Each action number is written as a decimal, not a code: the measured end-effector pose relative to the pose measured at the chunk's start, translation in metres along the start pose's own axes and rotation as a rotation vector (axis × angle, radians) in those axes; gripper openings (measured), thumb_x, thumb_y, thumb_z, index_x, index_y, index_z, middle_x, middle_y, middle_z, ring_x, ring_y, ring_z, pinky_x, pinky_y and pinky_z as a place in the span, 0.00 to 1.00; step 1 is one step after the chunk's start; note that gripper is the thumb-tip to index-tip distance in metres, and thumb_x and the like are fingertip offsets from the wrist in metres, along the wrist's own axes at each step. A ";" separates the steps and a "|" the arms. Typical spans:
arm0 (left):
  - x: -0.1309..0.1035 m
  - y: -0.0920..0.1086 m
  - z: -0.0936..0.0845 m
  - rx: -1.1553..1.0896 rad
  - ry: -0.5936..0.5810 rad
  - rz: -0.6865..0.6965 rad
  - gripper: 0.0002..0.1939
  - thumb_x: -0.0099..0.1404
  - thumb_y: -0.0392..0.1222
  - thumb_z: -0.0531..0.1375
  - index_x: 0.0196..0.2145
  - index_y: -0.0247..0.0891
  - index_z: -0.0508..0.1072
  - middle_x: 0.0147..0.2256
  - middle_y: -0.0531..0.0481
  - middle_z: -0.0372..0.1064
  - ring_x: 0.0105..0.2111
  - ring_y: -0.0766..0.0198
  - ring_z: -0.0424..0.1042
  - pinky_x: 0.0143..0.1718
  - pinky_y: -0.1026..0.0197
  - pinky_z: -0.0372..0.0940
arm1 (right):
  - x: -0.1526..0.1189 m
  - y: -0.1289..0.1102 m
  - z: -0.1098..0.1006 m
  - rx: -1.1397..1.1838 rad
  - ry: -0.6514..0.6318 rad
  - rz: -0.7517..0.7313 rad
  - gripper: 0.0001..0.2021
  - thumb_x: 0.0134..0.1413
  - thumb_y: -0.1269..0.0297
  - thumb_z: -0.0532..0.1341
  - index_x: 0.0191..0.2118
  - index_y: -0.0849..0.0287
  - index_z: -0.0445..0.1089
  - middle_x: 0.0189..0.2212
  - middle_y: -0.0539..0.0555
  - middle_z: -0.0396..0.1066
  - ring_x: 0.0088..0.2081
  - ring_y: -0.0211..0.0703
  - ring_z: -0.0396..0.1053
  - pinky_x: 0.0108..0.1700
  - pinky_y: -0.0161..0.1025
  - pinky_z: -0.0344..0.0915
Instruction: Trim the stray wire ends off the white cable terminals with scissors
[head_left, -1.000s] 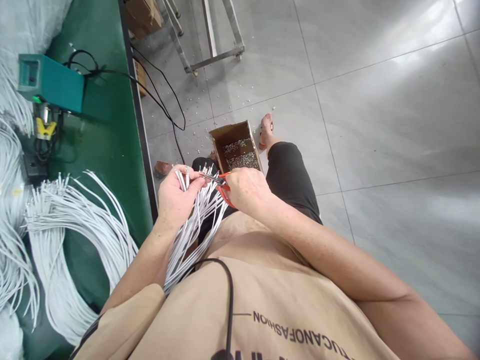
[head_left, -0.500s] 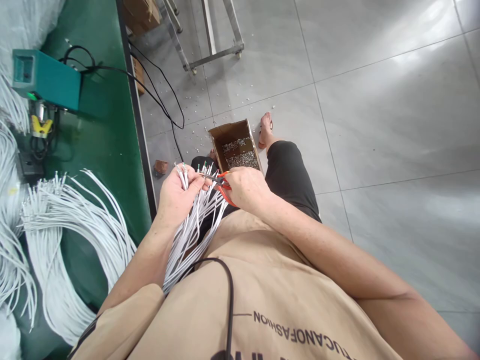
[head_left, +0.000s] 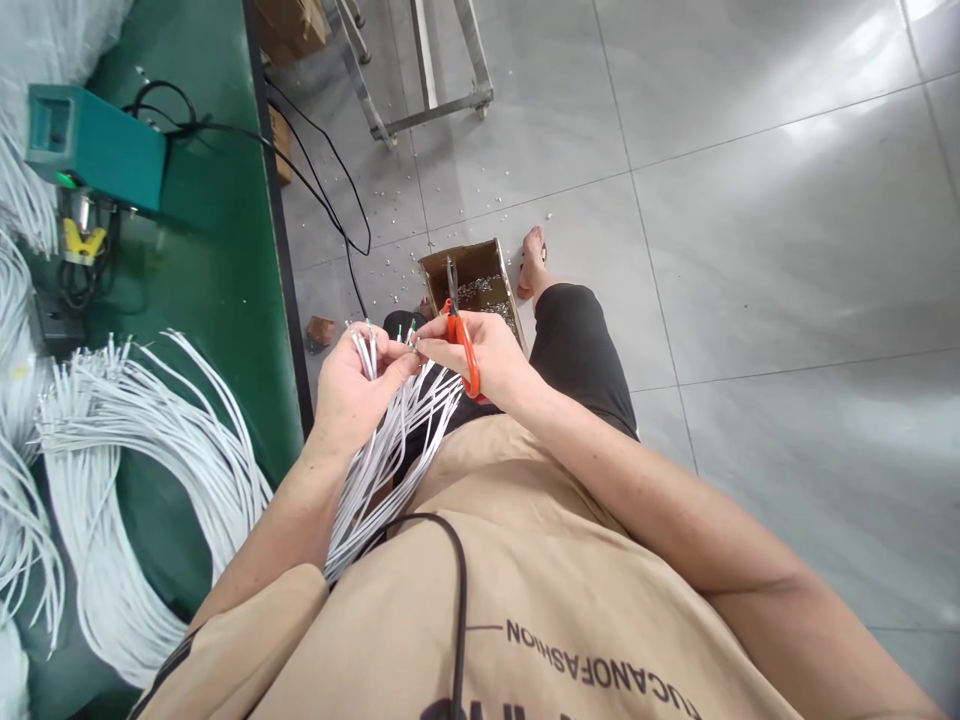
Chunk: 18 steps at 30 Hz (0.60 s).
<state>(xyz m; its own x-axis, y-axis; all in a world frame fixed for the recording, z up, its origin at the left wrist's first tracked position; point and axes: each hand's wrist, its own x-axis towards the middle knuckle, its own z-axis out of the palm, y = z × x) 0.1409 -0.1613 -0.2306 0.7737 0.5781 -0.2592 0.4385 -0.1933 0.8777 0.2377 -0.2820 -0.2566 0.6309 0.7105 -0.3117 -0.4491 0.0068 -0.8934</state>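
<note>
My left hand [head_left: 351, 385] is closed round a bundle of white cables [head_left: 405, 430], whose stripped ends stick up past the fingers, some showing green wire. The cables hang down over my lap. In my right hand [head_left: 487, 350] is a pair of orange-handled scissors [head_left: 466, 355], held against the palm with the dark blades pointing away over the box. My right thumb and forefinger meet at a cable end beside my left thumb; exactly what they pinch is too small to make out.
An open cardboard box [head_left: 512, 270] with small clippings stands on the floor between my feet. To the left, the green table [head_left: 217, 250] carries a teal soldering station [head_left: 105, 150] and coils of white cable [head_left: 150, 450]. Scraps and a black cord [head_left: 352, 200] lie around a metal stand [head_left: 435, 120].
The scissors have swung from pointing left at the cable ends to pointing away over the box. My right thumb and forefinger have come to a cable end at my left fingertips.
</note>
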 end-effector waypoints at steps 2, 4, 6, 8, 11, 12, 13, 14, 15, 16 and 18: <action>0.000 0.001 0.001 0.017 -0.005 -0.014 0.18 0.50 0.39 0.67 0.31 0.40 0.59 0.26 0.56 0.69 0.26 0.67 0.69 0.32 0.64 0.64 | -0.001 0.006 0.004 -0.015 0.041 0.007 0.06 0.41 0.68 0.62 0.28 0.63 0.73 0.23 0.48 0.69 0.27 0.33 0.64 0.33 0.32 0.61; 0.000 0.001 0.001 0.075 0.002 -0.011 0.19 0.47 0.38 0.68 0.31 0.40 0.60 0.25 0.57 0.66 0.24 0.70 0.66 0.30 0.66 0.62 | -0.002 0.012 0.010 -0.022 0.085 0.023 0.08 0.39 0.67 0.63 0.30 0.62 0.73 0.24 0.48 0.69 0.26 0.33 0.62 0.31 0.32 0.61; 0.001 0.001 0.002 0.142 0.022 0.005 0.19 0.45 0.37 0.69 0.30 0.39 0.62 0.26 0.58 0.65 0.24 0.71 0.64 0.30 0.67 0.61 | -0.002 0.016 0.013 -0.005 0.099 0.041 0.09 0.39 0.65 0.64 0.30 0.62 0.73 0.24 0.47 0.68 0.26 0.33 0.61 0.31 0.32 0.60; 0.001 0.001 0.001 0.151 0.036 0.005 0.18 0.45 0.38 0.69 0.30 0.39 0.62 0.26 0.57 0.66 0.25 0.70 0.65 0.32 0.66 0.61 | -0.002 0.015 0.011 0.056 0.059 0.056 0.09 0.41 0.63 0.64 0.30 0.63 0.73 0.23 0.47 0.67 0.27 0.33 0.61 0.32 0.32 0.60; 0.002 0.001 0.000 0.076 0.020 -0.033 0.17 0.48 0.40 0.67 0.31 0.39 0.62 0.26 0.56 0.68 0.27 0.68 0.68 0.35 0.63 0.63 | -0.001 0.008 0.003 0.125 -0.028 0.065 0.08 0.44 0.63 0.62 0.28 0.63 0.73 0.22 0.47 0.67 0.26 0.33 0.61 0.33 0.32 0.60; 0.002 0.001 -0.001 0.056 0.012 -0.043 0.17 0.48 0.40 0.67 0.31 0.39 0.62 0.26 0.55 0.68 0.27 0.67 0.68 0.36 0.63 0.64 | 0.000 0.007 0.000 0.124 -0.031 0.061 0.07 0.44 0.63 0.62 0.28 0.63 0.73 0.22 0.47 0.67 0.27 0.33 0.62 0.34 0.32 0.61; 0.002 0.002 -0.001 0.042 0.002 -0.051 0.17 0.48 0.40 0.67 0.31 0.39 0.62 0.25 0.55 0.69 0.27 0.67 0.68 0.36 0.62 0.64 | 0.000 0.007 -0.002 0.116 -0.026 0.052 0.07 0.43 0.64 0.63 0.27 0.62 0.73 0.22 0.47 0.68 0.27 0.33 0.62 0.35 0.33 0.61; 0.002 0.002 -0.002 0.028 -0.011 -0.057 0.17 0.48 0.40 0.67 0.31 0.39 0.62 0.25 0.55 0.69 0.27 0.67 0.69 0.36 0.62 0.64 | 0.000 0.007 -0.003 0.105 -0.022 0.041 0.06 0.43 0.65 0.63 0.27 0.62 0.73 0.23 0.48 0.69 0.27 0.33 0.63 0.35 0.33 0.61; 0.002 0.002 -0.003 0.011 -0.033 -0.064 0.18 0.48 0.40 0.68 0.31 0.39 0.62 0.25 0.55 0.69 0.27 0.66 0.69 0.36 0.61 0.64 | -0.001 0.008 -0.003 0.093 -0.017 0.031 0.05 0.43 0.66 0.62 0.26 0.62 0.72 0.23 0.48 0.69 0.28 0.33 0.64 0.36 0.33 0.61; 0.003 0.002 -0.003 -0.008 -0.059 -0.072 0.18 0.48 0.41 0.68 0.31 0.39 0.62 0.25 0.55 0.69 0.27 0.66 0.69 0.36 0.61 0.65 | -0.002 0.010 -0.002 0.074 -0.015 0.023 0.05 0.43 0.66 0.62 0.26 0.62 0.72 0.23 0.48 0.69 0.28 0.34 0.64 0.35 0.33 0.61; 0.003 0.001 -0.004 -0.043 -0.076 -0.078 0.19 0.47 0.41 0.68 0.31 0.38 0.62 0.25 0.54 0.69 0.26 0.66 0.69 0.35 0.60 0.65 | -0.005 0.013 0.001 0.011 0.015 0.000 0.05 0.43 0.66 0.61 0.26 0.62 0.71 0.23 0.48 0.69 0.27 0.34 0.63 0.34 0.33 0.61</action>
<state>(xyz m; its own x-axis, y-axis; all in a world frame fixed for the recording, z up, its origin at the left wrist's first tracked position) 0.1421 -0.1562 -0.2291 0.7711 0.5279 -0.3560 0.4800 -0.1145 0.8698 0.2283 -0.2850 -0.2660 0.6403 0.6999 -0.3164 -0.4557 0.0146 -0.8900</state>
